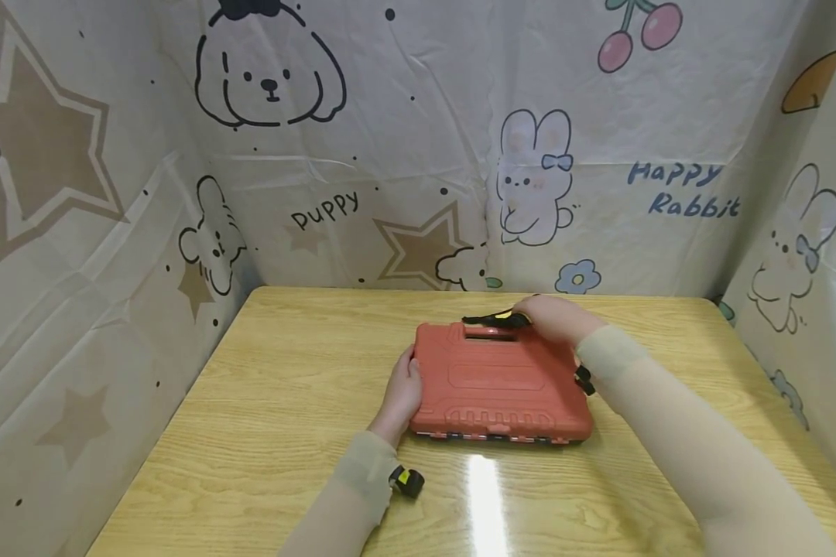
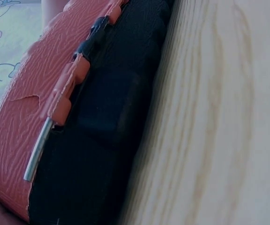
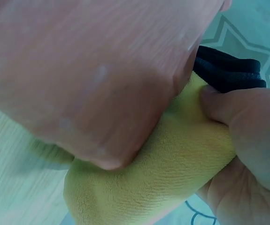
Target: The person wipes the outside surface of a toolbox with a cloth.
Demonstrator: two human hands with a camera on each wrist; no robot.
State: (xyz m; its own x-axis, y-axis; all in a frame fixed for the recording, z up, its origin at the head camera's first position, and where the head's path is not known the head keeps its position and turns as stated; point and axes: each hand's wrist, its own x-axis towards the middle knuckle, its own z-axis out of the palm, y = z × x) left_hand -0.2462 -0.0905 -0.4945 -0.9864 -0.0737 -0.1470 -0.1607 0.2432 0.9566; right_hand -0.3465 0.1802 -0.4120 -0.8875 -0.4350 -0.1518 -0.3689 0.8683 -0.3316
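Observation:
A red hard plastic carrying case (image 1: 498,379) with a black lower half lies on the wooden table. My left hand (image 1: 402,391) holds its left edge, thumb near the lid's rim, the other fingers mostly hidden. Along the case's near side, the left wrist view shows red hinge knuckles (image 2: 59,110) and a metal pin (image 2: 38,150). At the far right corner, my right hand (image 1: 556,317) pinches a fuzzy yellow cloth (image 3: 149,183) with a black part (image 3: 231,70). That cloth touches the case's edge; its black end lies beside the handle opening (image 1: 491,336).
The wooden tabletop (image 1: 286,371) extends around the case. Cartoon-printed curtains (image 1: 404,155) hang behind the table and along both sides. Black straps with small devices (image 1: 407,481) sit on the wrists.

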